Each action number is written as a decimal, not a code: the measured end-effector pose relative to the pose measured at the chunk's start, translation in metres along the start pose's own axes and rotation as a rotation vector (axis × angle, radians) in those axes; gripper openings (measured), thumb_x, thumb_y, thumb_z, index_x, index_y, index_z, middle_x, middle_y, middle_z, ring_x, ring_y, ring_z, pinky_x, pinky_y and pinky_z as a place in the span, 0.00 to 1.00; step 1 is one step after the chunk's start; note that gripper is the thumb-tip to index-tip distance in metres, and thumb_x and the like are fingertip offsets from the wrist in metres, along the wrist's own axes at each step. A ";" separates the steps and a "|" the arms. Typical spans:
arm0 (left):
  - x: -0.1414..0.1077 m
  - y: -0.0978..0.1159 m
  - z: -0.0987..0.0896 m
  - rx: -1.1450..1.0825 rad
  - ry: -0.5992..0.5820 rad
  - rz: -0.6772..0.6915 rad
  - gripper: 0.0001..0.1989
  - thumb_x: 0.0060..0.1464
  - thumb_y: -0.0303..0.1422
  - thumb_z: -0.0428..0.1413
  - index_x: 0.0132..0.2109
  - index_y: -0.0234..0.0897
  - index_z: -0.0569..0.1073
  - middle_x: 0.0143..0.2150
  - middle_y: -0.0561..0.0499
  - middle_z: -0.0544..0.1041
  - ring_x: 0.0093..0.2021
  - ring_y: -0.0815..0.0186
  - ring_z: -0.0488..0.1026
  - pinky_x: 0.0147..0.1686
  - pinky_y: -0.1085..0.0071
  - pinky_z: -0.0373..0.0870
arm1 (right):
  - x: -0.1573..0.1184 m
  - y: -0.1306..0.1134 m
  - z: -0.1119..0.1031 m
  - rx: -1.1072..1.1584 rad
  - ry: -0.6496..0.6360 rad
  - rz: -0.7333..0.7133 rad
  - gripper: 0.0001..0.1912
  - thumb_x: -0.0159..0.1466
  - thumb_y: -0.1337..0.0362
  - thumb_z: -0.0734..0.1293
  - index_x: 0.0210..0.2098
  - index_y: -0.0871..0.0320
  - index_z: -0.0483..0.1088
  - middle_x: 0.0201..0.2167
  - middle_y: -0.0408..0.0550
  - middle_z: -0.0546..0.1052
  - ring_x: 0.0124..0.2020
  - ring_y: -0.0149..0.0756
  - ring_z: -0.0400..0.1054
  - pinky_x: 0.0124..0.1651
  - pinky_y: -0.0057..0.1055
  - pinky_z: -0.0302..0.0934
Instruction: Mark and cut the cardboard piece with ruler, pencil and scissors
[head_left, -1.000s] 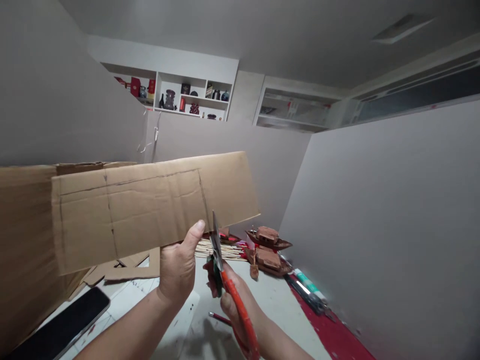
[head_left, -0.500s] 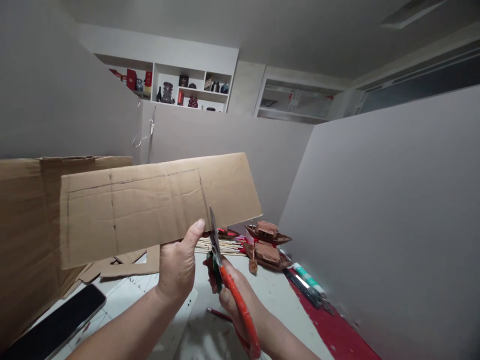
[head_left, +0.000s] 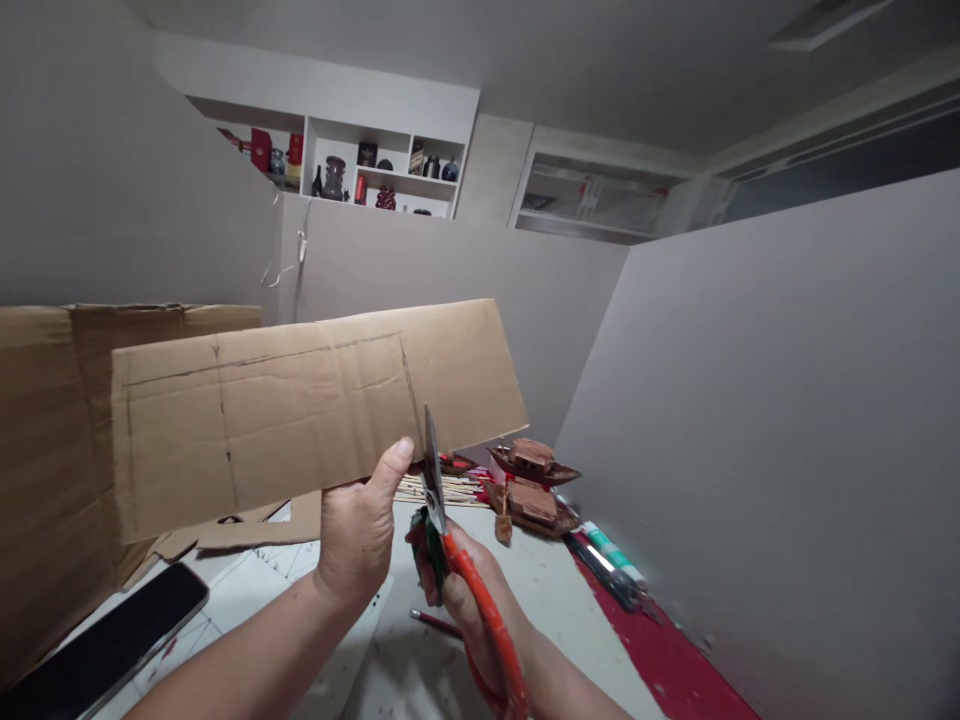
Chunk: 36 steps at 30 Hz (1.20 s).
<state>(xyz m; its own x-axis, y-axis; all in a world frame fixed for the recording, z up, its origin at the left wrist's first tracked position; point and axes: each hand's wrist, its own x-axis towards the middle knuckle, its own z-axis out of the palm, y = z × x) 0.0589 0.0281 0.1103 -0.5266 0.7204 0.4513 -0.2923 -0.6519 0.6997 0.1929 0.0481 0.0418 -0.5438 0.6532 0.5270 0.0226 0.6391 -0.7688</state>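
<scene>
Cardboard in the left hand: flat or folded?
Flat: the cardboard is one spread sheet in the left hand, no part folded over.

Grey walls (head_left: pixel 780 400) far and right. Far left, white shelving (head_left: pixel 307 150) with red boxes and dark vases. White desk (head_left: pixel 577 600) near, red strip (head_left: pixel 667 650) along right side.

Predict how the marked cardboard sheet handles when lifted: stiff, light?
The cardboard sheet is probably fairly stiff: it extends well past the left hand without obvious sag. Likely light: thin board, pinched at its lower edge. Might bend at the faint creases.
</scene>
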 end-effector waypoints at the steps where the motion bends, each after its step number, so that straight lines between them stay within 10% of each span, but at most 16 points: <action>1: 0.000 0.000 0.000 -0.002 0.004 0.005 0.11 0.48 0.40 0.66 0.35 0.37 0.80 0.38 0.48 0.83 0.47 0.54 0.78 0.56 0.57 0.69 | 0.000 -0.001 0.000 0.014 -0.002 -0.002 0.35 0.62 0.31 0.56 0.42 0.58 0.66 0.26 0.42 0.65 0.26 0.33 0.55 0.28 0.30 0.54; 36: -0.003 0.014 0.007 0.097 0.052 0.049 0.09 0.45 0.39 0.66 0.24 0.41 0.78 0.28 0.50 0.79 0.45 0.53 0.77 0.60 0.57 0.63 | -0.005 0.003 0.002 0.091 0.073 0.124 0.23 0.67 0.43 0.61 0.28 0.56 0.60 0.19 0.37 0.62 0.16 0.25 0.54 0.19 0.24 0.51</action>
<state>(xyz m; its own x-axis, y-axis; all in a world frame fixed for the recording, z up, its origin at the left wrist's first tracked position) 0.0618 0.0187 0.1224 -0.5801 0.6734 0.4584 -0.1880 -0.6582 0.7290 0.1942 0.0457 0.0364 -0.4793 0.7543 0.4486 0.0080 0.5149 -0.8572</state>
